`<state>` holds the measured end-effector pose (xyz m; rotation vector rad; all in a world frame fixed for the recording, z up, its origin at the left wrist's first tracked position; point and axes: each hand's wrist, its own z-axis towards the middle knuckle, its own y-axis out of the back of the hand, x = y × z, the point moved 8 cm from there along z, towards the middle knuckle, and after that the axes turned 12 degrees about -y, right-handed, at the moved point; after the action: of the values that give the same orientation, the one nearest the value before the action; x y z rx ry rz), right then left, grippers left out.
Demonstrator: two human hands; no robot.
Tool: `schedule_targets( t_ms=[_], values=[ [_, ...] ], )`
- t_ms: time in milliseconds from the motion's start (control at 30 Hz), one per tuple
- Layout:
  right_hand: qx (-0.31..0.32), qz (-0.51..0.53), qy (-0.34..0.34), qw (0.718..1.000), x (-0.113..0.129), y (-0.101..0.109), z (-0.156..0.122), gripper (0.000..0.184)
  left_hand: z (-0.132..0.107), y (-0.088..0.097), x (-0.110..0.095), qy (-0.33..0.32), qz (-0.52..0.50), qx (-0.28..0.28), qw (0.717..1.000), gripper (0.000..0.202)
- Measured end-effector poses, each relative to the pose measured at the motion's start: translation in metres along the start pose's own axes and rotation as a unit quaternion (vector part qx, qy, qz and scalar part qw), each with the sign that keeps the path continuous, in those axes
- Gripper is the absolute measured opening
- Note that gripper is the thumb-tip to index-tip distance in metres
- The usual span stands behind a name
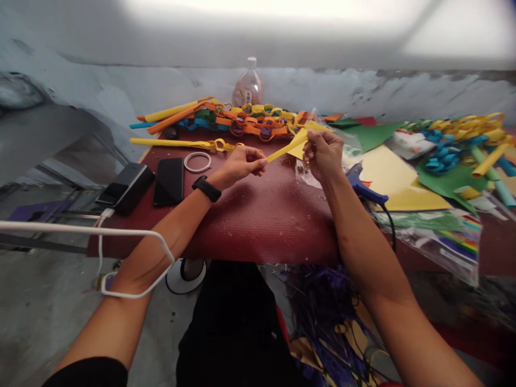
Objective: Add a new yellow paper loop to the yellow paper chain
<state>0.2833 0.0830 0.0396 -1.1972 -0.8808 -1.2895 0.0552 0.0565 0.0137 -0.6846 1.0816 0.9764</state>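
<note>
A yellow paper strip [284, 150] stretches between my hands above the dark red table [258, 226]. My left hand [246, 162] pinches its left end, and my right hand [323, 152] grips the other end between thumb and fingers. Just behind my left hand lies a short yellow paper chain [220, 144] joined to a rolled yellow paper tube [165, 142]. A blue glue gun [362, 185] rests beside my right wrist. Farther back, a long paper chain [245, 121] of orange, yellow, green and blue links lies across the table.
On the left are a phone [168, 181], a black power bank [126, 188] with a white cable [133, 233], and a ring of tape [197, 162]. A plastic bottle [248, 86] stands at the back. Paper sheets [399, 174] and more chains [443, 145] cover the right side.
</note>
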Motion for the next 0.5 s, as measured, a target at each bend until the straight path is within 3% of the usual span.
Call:
schedule_targets(
  t_ms=[100, 300, 400, 500],
  values=[
    [0.029, 0.004, -0.032, 0.999, -0.006, -0.017, -0.009, 0.051, 0.001, 0.001, 0.002, -0.003, -0.003, -0.018, 1.0, 0.018],
    [0.175, -0.006, -0.066, 0.982, -0.03, -0.073, -0.039, 0.057, 0.002, -0.004, 0.0, -0.036, -0.024, -0.028, 0.999, 0.024],
    [0.164, -0.01, -0.063, 0.984, -0.033, -0.079, -0.041, 0.055, 0.002, -0.003, 0.0, -0.03, -0.015, -0.022, 0.999, 0.029],
    [0.117, -0.008, -0.048, 0.992, -0.025, -0.061, -0.029, 0.056, 0.002, 0.0, 0.001, -0.016, -0.005, -0.007, 1.0, 0.027]
  ],
)
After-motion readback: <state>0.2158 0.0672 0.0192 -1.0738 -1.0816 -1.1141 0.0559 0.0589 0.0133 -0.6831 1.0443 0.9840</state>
